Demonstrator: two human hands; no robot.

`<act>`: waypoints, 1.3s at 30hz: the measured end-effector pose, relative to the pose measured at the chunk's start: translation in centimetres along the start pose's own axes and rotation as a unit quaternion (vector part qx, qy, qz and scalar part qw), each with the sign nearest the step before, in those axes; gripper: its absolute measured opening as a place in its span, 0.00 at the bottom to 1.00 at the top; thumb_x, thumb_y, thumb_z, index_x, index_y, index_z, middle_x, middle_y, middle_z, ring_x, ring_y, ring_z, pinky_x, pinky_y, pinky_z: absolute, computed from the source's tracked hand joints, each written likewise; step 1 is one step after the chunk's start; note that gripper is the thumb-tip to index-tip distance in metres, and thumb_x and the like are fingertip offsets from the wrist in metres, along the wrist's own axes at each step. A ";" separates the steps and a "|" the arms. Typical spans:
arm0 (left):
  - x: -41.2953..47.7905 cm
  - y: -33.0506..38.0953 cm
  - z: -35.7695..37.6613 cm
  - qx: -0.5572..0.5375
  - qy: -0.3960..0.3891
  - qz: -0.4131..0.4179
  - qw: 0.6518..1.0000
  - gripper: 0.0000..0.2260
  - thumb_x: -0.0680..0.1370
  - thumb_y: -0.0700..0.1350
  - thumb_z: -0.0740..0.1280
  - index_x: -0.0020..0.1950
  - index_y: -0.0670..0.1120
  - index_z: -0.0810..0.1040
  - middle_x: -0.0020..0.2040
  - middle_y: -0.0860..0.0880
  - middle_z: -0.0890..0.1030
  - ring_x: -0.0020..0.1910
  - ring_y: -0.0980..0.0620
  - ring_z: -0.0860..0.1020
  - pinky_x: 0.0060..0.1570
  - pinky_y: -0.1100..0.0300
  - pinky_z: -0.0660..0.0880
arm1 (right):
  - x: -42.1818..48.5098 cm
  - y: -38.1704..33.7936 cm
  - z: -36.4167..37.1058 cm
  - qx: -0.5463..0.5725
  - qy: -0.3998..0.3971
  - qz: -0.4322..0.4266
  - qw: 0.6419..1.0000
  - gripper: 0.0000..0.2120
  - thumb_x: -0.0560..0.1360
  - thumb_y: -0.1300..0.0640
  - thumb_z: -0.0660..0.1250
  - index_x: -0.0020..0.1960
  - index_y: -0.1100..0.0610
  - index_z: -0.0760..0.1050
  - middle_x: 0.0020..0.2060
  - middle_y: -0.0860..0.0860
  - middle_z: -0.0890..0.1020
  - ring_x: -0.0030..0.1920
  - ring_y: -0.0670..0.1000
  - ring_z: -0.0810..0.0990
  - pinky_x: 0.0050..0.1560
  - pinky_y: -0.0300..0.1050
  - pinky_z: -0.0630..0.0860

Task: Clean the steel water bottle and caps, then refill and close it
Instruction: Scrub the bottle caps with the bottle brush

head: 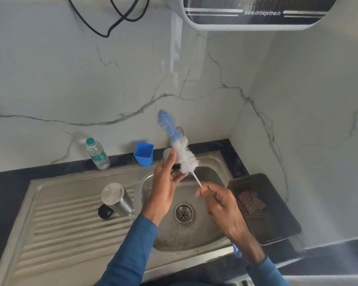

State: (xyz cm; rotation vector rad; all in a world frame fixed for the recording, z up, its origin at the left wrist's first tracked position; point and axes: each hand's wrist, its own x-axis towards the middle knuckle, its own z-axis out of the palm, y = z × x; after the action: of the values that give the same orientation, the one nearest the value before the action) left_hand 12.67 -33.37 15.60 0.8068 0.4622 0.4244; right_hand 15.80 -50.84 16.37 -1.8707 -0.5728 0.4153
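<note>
Though blurred, seemingly cap (167, 154) in hand (165, 183)

Head-worn wide-angle view — looking forward and down over the sink (184, 240); close, facing the wall (91, 79).

soft, even, fairly bright light casts only faint shadows; a pale streak of glare runs down the marble wall (176, 58) above the fingers (171, 159), and the steel sink (60, 234) left of them has a dull sheen. the brush (184, 155) head just above the fingers is motion-blurred. far from the fingers straight edges bow, and the corner below and right of them is hazy.
</note>
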 end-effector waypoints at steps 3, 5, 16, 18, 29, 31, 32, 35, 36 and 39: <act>-0.5 -0.4 0.3 0.002 -0.014 -0.016 1.000 0.21 0.81 0.57 0.72 0.67 0.45 0.79 0.57 0.42 0.84 0.53 0.47 0.82 0.48 0.56 0.83 | 1.6 -0.6 -0.4 0.007 0.026 -0.013 1.000 0.14 0.86 0.59 0.61 0.45 0.52 0.81 0.23 0.41 0.68 0.24 0.46 0.63 0.28 0.40 0.62; -0.6 -0.3 0.3 -0.004 -0.014 -0.011 1.000 0.15 0.81 0.56 0.70 0.61 0.48 0.81 0.52 0.46 0.84 0.51 0.50 0.82 0.47 0.56 0.82 | 2.1 -0.6 -0.7 0.003 0.028 -0.016 0.999 0.14 0.86 0.58 0.60 0.46 0.52 0.81 0.23 0.42 0.67 0.24 0.47 0.63 0.27 0.40 0.62; -0.4 -0.4 -0.9 0.018 -0.043 -0.026 0.999 0.13 0.83 0.53 0.69 0.61 0.46 0.84 0.52 0.45 0.85 0.49 0.49 0.82 0.51 0.55 0.80 | 1.5 -0.8 -0.6 -0.003 -0.007 -0.035 0.999 0.13 0.86 0.57 0.62 0.46 0.52 0.81 0.24 0.42 0.66 0.25 0.47 0.62 0.28 0.42 0.60; -0.2 -0.3 -1.1 0.014 -0.050 -0.016 0.999 0.15 0.80 0.52 0.68 0.62 0.46 0.83 0.54 0.44 0.84 0.52 0.47 0.82 0.53 0.54 0.81 | 1.8 -1.1 -0.5 -0.013 -0.005 -0.046 0.999 0.13 0.86 0.58 0.62 0.46 0.52 0.81 0.23 0.42 0.67 0.25 0.46 0.62 0.27 0.42 0.61; -0.5 -0.2 -0.9 -0.009 -0.034 -0.047 0.998 0.13 0.86 0.52 0.63 0.57 0.46 0.83 0.58 0.40 0.85 0.55 0.42 0.82 0.51 0.52 0.80 | 1.4 0.1 -0.7 -0.014 0.023 -0.020 0.999 0.14 0.85 0.58 0.62 0.45 0.52 0.81 0.23 0.42 0.68 0.24 0.44 0.63 0.26 0.40 0.62; -0.4 0.2 -0.6 0.006 -0.044 -0.028 0.999 0.18 0.82 0.53 0.69 0.67 0.43 0.79 0.58 0.42 0.85 0.53 0.45 0.84 0.49 0.55 0.81 | 1.4 0.1 -0.9 -0.018 0.017 -0.027 0.999 0.13 0.86 0.57 0.62 0.45 0.52 0.81 0.23 0.42 0.68 0.24 0.45 0.63 0.26 0.40 0.62; -0.1 0.4 -0.7 0.014 -0.040 -0.014 0.999 0.22 0.79 0.52 0.72 0.69 0.43 0.78 0.59 0.43 0.84 0.52 0.48 0.84 0.50 0.56 0.81 | 1.0 0.3 -0.9 -0.019 0.009 -0.025 0.999 0.13 0.85 0.57 0.62 0.45 0.52 0.81 0.22 0.42 0.68 0.24 0.44 0.63 0.27 0.39 0.62; 0.5 0.6 -0.7 0.019 -0.020 0.004 1.000 0.22 0.76 0.47 0.76 0.68 0.43 0.78 0.57 0.44 0.83 0.50 0.50 0.83 0.52 0.57 0.82 | -0.3 1.2 -0.8 -0.014 -0.004 0.000 1.000 0.13 0.85 0.59 0.63 0.43 0.54 0.81 0.21 0.41 0.68 0.23 0.42 0.63 0.27 0.36 0.62; 0.6 0.3 -0.7 0.022 -0.023 0.000 0.999 0.20 0.77 0.46 0.78 0.66 0.43 0.79 0.56 0.43 0.83 0.50 0.49 0.82 0.52 0.58 0.82 | -0.4 1.2 -0.8 -0.009 -0.002 0.005 1.000 0.14 0.85 0.59 0.63 0.43 0.54 0.81 0.21 0.41 0.68 0.23 0.42 0.63 0.27 0.37 0.62; -0.2 -0.6 0.2 0.031 -0.067 -0.032 0.997 0.17 0.77 0.46 0.77 0.63 0.45 0.80 0.55 0.44 0.84 0.51 0.48 0.83 0.49 0.57 0.82 | 0.6 0.6 -1.0 0.002 0.021 -0.018 1.000 0.14 0.85 0.59 0.62 0.44 0.52 0.81 0.23 0.42 0.69 0.24 0.44 0.63 0.28 0.39 0.63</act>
State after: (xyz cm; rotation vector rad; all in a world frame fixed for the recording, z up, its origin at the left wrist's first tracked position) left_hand 12.67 -33.95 15.33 0.8723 0.3772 0.2967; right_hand 16.96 -51.47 16.13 -1.8582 -0.5759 0.3532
